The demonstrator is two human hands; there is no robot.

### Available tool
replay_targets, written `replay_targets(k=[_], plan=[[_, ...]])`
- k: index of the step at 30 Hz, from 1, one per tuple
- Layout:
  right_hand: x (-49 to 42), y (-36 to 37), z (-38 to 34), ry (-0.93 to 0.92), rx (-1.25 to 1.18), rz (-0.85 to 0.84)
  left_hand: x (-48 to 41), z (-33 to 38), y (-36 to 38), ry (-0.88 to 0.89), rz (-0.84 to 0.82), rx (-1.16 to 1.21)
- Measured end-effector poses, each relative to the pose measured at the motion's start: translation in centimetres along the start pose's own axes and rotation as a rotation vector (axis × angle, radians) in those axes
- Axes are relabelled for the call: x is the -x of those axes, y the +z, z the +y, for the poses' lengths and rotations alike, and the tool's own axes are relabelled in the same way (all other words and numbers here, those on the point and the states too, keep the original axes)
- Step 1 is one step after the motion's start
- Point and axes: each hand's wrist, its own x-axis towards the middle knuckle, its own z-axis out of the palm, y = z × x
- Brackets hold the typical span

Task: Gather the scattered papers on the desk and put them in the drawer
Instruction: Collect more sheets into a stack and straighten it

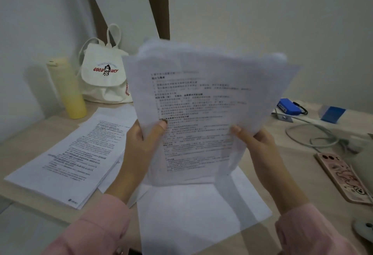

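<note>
A bundle of printed sheets (pixel 203 101) stands upright above the desk, its edges uneven and fanned at the top. My left hand (pixel 141 143) grips its lower left edge with the thumb on the front. My right hand (pixel 260 145) grips the lower right edge. More printed papers (pixel 74 153) lie in a loose pile on the desk at the left. A blank white sheet (pixel 197 214) lies flat under the held bundle near the front edge. No drawer is in view.
A yellow bottle (pixel 68 89) and a white "GOOD LUCK" bag (pixel 105 75) stand at the back left. At the right lie a blue box (pixel 288 107), a grey cable (pixel 314 137) and a pink-cased phone (pixel 345 178). The light wooden desk (pixel 30 133) meets the wall behind.
</note>
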Motion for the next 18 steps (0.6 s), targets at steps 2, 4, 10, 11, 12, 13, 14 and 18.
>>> replay_targets(k=[2,4,10,11,12,13,14,18], plan=[[0.3,-0.4,-0.5,-0.027,-0.017,-0.028,0.3,0.5,-0.3,0.027,-0.004,-0.001],[0.9,-0.9,0.2,0.025,0.022,-0.073,1.2,-0.4,-0.8,-0.015,0.001,0.003],[2.3,0.2,3.2,0.189,0.088,-0.081,3.4,-3.0,-0.9,-0.21,0.009,0.014],[2.2,0.4,2.8,0.181,0.07,-0.065,3.1,-2.8,-0.9,-0.21,0.012,0.022],[2.1,0.4,2.4,0.169,0.049,-0.053,2.8,-2.3,-0.8,-0.21,0.017,0.03],[2.1,0.4,2.1,0.153,0.024,-0.047,2.6,-2.1,-0.9,-0.206,0.02,0.028],[2.2,0.3,2.0,0.145,0.007,-0.043,2.6,-2.1,-1.0,-0.203,0.014,0.015],[3.7,0.2,3.6,0.232,0.064,-0.043,4.5,-3.2,-0.9,-0.271,-0.051,-0.061]])
